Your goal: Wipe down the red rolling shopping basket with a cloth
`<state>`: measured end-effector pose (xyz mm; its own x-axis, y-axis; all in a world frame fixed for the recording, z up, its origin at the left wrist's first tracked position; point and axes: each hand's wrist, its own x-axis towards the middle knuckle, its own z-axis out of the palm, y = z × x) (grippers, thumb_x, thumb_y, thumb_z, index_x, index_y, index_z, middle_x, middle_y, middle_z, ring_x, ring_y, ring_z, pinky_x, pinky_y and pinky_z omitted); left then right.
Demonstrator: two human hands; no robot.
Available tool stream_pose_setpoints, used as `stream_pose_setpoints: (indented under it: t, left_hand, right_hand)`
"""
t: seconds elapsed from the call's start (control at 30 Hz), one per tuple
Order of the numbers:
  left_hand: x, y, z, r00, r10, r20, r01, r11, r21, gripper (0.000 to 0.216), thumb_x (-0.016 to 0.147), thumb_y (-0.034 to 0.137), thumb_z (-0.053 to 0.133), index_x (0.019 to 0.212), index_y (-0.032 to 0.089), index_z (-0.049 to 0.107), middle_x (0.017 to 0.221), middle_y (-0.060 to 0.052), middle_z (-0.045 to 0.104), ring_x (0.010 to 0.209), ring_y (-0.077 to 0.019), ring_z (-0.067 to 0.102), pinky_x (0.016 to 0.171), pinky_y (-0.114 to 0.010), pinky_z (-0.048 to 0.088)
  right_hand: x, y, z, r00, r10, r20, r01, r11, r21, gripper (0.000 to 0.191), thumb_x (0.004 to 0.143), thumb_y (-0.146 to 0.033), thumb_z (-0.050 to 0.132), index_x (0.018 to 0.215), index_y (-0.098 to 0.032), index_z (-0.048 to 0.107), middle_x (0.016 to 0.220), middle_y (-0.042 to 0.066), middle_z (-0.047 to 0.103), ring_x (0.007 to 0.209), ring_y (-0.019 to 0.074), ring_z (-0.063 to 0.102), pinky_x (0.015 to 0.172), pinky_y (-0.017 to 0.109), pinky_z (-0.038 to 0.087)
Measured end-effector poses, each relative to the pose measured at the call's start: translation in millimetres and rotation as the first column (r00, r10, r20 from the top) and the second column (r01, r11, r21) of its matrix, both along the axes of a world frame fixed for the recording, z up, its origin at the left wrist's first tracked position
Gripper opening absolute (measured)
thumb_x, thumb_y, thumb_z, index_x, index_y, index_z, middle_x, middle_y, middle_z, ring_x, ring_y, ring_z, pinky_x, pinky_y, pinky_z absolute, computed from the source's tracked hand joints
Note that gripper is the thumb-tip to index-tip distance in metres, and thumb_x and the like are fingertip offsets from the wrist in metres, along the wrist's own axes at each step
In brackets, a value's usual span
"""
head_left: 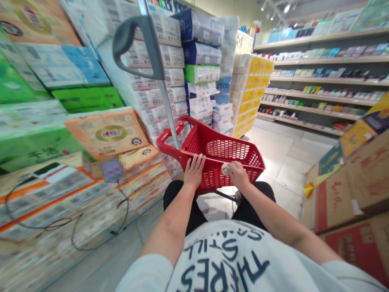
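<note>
In the head view, a red basket (pixel 212 163) is standing between the person's knees, its grey handle (pixel 157 61) rising on a metal pole (pixel 170 113) at the left end. The left hand (pixel 193 170) is lying on the near rim, fingers extended over it; the right hand (pixel 239 175) is pinching a crumpled pale cloth (pixel 225 169) against that rim. Tissue packs (pixel 106 132) are crowding the left side, and cardboard boxes (pixel 334 198) are hemming in the right. Pale floor tiles (pixel 291 146) are lying open beyond the basket's right end, running up to stocked shelves (pixel 322 61). A tall blue-and-white pack (pixel 223 83) is showing "2500"; the person's shirt (pixel 225 263) is bearing "THERES" and "STILL", while shelf labels are staying too small to read.
</note>
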<state>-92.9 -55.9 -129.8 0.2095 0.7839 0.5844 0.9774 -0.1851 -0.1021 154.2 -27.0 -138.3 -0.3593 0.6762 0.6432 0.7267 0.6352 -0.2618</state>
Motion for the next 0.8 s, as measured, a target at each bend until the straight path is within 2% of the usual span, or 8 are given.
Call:
stream_pose_setpoints:
  t: [0.17, 0.33, 0.4, 0.6, 0.8]
  left_hand:
    - [-1.8, -2.2, 0.9, 1.0, -0.013, -0.028, 0.014, 1.0, 0.018, 0.064, 0.087, 0.01, 0.036, 0.15, 0.018, 0.022, 0.154, -0.007, 0.03, 0.145, -0.0227, 0.016, 0.117, -0.046, 0.017]
    - [0.0, -2.0, 1.2, 1.0, -0.004, -0.023, 0.004, 1.0, 0.009, 0.064, 0.087, 0.01, 0.036, 0.15, 0.016, 0.022, 0.153, -0.009, 0.032, 0.145, -0.0237, 0.017, 0.117, -0.047, 0.018]
    - [0.5, -2.8, 1.9, 1.0, -0.001, -0.021, 0.001, 1.0, 0.004, 0.064, 0.087, 0.01, 0.036, 0.15, 0.016, 0.021, 0.153, -0.009, 0.032, 0.145, -0.024, 0.017, 0.117, -0.047, 0.018]
    - [-0.1, -6.0, 3.6, 0.999, -0.01, -0.035, 0.01, 1.0, 0.006, 0.067, 0.086, 0.009, 0.037, 0.15, 0.017, 0.02, 0.154, -0.008, 0.03, 0.145, -0.023, 0.016, 0.117, -0.046, 0.017]
    - [1.7, -5.8, 1.9, 0.999, 0.003, -0.037, -0.002, 1.0, 0.032, 0.062, 0.09, 0.013, 0.035, 0.15, 0.015, 0.019, 0.154, -0.008, 0.03, 0.145, -0.0239, 0.016, 0.117, -0.047, 0.017]
  right_hand:
    - [-3.5, -11.6, -12.2, 0.982, -0.049, 0.181, 0.066, 0.994, -0.089, 0.03, 0.08, -0.006, 0.048, 0.1, -0.022, 0.063, 0.1, 0.007, 0.059, 0.096, 0.0223, 0.05, 0.072, 0.029, 0.047]
    - [-23.9, -8.8, 12.6, 0.993, 0.064, 0.104, -0.067, 0.997, 0.026, 0.034, 0.081, -0.004, 0.045, 0.104, -0.021, 0.063, 0.103, 0.008, 0.059, 0.099, 0.0227, 0.05, 0.087, 0.033, 0.045]
    - [-27.9, -6.9, 15.8, 0.99, 0.079, 0.115, -0.084, 0.996, 0.035, 0.035, 0.081, -0.004, 0.045, 0.106, -0.021, 0.063, 0.104, 0.008, 0.059, 0.1, 0.0234, 0.049, 0.088, 0.034, 0.045]
    - [-27.0, -12.9, -2.8, 0.964, 0.077, 0.255, -0.068, 0.997, -0.042, 0.035, 0.082, -0.005, 0.046, 0.106, -0.023, 0.064, 0.1, 0.008, 0.06, 0.094, 0.0231, 0.05, 0.078, 0.031, 0.047]
    - [-51.2, -10.8, 29.5, 0.974, 0.163, 0.158, -0.173, 0.983, 0.053, 0.033, 0.088, -0.008, 0.042, 0.11, -0.021, 0.063, 0.109, 0.008, 0.059, 0.1, 0.0228, 0.049, 0.09, 0.034, 0.044]
